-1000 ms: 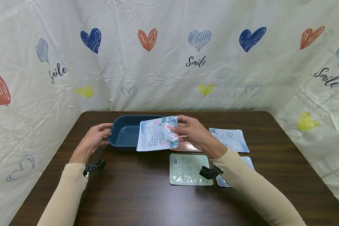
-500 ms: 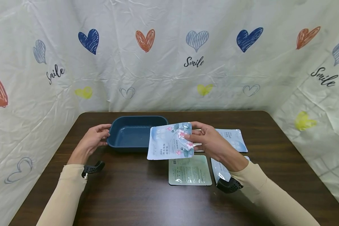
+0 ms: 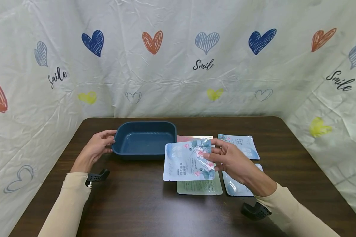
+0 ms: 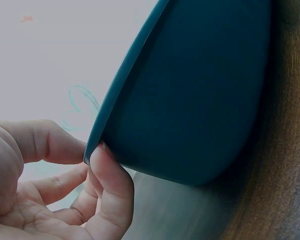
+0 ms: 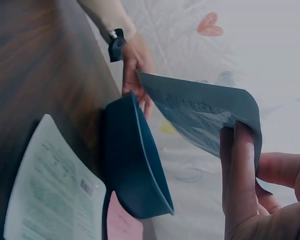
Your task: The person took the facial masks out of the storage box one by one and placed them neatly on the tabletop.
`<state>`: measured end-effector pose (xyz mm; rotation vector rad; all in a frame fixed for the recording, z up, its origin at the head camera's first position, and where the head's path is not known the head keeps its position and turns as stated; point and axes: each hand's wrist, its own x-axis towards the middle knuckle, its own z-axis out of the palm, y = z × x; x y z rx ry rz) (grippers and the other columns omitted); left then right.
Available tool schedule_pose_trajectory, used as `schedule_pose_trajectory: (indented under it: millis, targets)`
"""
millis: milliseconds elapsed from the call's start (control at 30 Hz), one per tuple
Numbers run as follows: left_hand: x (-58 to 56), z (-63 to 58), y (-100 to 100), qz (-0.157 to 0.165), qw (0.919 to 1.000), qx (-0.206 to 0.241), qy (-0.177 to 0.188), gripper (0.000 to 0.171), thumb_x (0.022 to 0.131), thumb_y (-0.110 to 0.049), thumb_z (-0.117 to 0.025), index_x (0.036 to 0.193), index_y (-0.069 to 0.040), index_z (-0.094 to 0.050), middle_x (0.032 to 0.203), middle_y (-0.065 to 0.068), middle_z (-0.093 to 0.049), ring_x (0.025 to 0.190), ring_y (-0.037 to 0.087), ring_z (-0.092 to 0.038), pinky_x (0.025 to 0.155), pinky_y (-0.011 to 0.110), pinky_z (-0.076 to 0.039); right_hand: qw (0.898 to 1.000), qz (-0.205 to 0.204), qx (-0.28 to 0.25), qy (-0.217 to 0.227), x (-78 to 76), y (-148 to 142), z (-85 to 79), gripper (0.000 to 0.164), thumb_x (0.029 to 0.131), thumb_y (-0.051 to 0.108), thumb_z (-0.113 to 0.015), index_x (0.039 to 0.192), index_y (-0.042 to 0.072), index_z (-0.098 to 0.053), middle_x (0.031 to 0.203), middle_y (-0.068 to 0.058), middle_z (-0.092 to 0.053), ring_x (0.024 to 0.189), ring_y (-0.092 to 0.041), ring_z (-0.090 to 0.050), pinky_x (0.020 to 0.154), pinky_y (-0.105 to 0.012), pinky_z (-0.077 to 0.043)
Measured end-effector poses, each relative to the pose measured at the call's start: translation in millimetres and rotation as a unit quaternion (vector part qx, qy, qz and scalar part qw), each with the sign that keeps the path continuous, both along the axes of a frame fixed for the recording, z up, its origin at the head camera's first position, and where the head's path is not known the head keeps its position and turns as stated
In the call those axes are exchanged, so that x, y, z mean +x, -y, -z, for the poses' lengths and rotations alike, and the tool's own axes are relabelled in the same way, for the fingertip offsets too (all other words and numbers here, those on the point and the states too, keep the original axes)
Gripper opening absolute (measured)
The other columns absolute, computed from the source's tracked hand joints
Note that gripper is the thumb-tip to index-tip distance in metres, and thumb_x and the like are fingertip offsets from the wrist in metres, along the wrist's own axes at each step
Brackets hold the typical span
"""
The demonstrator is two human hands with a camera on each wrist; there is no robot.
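Observation:
My right hand (image 3: 232,161) pinches the right edge of a light blue sachet (image 3: 184,161) printed with pink flowers, thumb on the front and fingers behind. It hangs above a green sachet (image 3: 199,188), partly covering it. A dark blue plastic basin (image 3: 145,155) sits on the table to the left. At its left end my left hand (image 3: 98,148) pinches the rim between thumb and finger, as the left wrist view shows with the basin wall (image 4: 190,100). In the right wrist view the held sachet (image 5: 190,105) is lifted clear of the basin.
Behind the held sachet lies a pink sachet (image 3: 192,138), mostly hidden. Two more blue sachets lie to the right, one farther back (image 3: 244,146) and one nearer (image 3: 237,186), partly under the right hand. The brown table (image 3: 130,204) meets a white curtain (image 3: 172,72) with printed hearts.
My right hand has carried the blue sachet from over the basin's right side rightward and nearer, to above the green sachet. The left hand stays at the basin's rim.

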<state>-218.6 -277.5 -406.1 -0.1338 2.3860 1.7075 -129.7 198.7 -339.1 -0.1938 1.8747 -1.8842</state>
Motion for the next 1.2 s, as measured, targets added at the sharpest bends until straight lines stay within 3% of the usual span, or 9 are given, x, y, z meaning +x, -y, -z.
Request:
schedule_pose_trajectory:
  millis: [167, 333, 600, 900, 1200]
  targets:
    - [0.2, -0.9, -0.8, 0.001, 1.0000, -0.002, 0.000, 0.055, 0.105, -0.016, -0.049, 0.157, -0.008, -0.035, 0.134, 0.020, -0.049, 0.105, 0.025, -0.058, 0.081, 0.025, -0.058, 1.000, 0.008, 0.009, 0.016, 9.0, -5.5, 3.6, 0.060, 0.096, 0.014, -0.070, 0.143, 0.002, -0.035, 0.107, -0.001, -0.069, 0.086, -0.013, -0.062, 0.065, -0.029, -0.050]
    - [0.6, -1.9, -1.1, 0.002, 1.0000, 0.000, 0.000, 0.055, 0.105, -0.016, -0.049, 0.158, -0.009, -0.035, 0.137, 0.020, -0.049, 0.106, 0.025, -0.059, 0.082, 0.025, -0.058, 0.999, 0.011, 0.025, 0.031, 17.9, -11.4, 10.0, 0.079, 0.096, 0.015, -0.070, 0.156, 0.000, -0.019, 0.111, 0.000, -0.068, 0.091, -0.011, -0.063, 0.067, -0.029, -0.051]
    - [-1.0, -3.0, -3.0, 0.002, 1.0000, 0.005, 0.001, 0.053, 0.105, -0.013, -0.047, 0.156, -0.006, -0.036, 0.129, 0.020, -0.051, 0.099, 0.021, -0.060, 0.078, 0.026, -0.058, 0.999, -0.010, 0.009, 0.038, 34.8, -17.9, 22.2, 0.057, 0.095, 0.013, -0.071, 0.139, 0.000, -0.037, 0.098, 0.000, -0.072, 0.082, -0.011, -0.067, 0.063, -0.028, -0.054]
    - [-0.9, -2.1, -2.6, 0.003, 1.0000, 0.005, 0.004, 0.053, 0.105, -0.013, -0.047, 0.156, -0.006, -0.036, 0.128, 0.019, -0.050, 0.099, 0.021, -0.059, 0.077, 0.027, -0.058, 0.995, -0.048, -0.027, 0.078, 53.8, -27.6, 40.1, 0.048, 0.096, 0.010, -0.068, 0.136, 0.002, -0.042, 0.120, -0.012, -0.072, 0.096, -0.025, -0.073, 0.076, -0.041, -0.062]
    - [0.0, -0.5, -1.1, -0.002, 1.0000, 0.004, 0.006, 0.053, 0.105, -0.013, -0.046, 0.157, -0.007, -0.035, 0.131, 0.019, -0.050, 0.102, 0.023, -0.057, 0.078, 0.027, -0.058, 0.990, -0.096, -0.032, 0.102, 73.6, -30.3, 61.3, 0.041, 0.098, 0.009, -0.065, 0.132, -0.002, -0.044, 0.116, -0.016, -0.071, 0.090, -0.022, -0.073, 0.069, -0.032, -0.061]
